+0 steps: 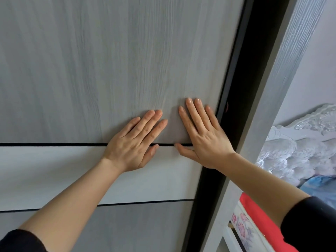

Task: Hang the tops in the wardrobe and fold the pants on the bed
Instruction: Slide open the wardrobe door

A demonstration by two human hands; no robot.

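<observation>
We're right up against the wardrobe door, and both hands are on it. The left hand lies flat with straight fingers pressing the pale wood grain, holding nothing. The right hand, at its three o'clock, is spread just as flat and is also empty, its little finger almost at the door's edge. Both thumbs sit along the thin dark groove that crosses the panel. From one o'clock down to six runs a dark gap between the door edge and the grey side post, so the wardrobe is only a sliver open, and we can't see inside it. We judge this is a door-sliding step, though we can't tell which way it's going. No top, hanger or pants shows plainly anywhere. Out at three o'clock there's the white carved headboard, with something blue at four and a red cloth at five, and we can't say whether either is a garment. So we can't judge how much hanging and folding is done. For room, the door has plenty of bare panel towards nine o'clock. At three, the post stands close to the right hand's fingers, and that's the pinch point to watch.
</observation>
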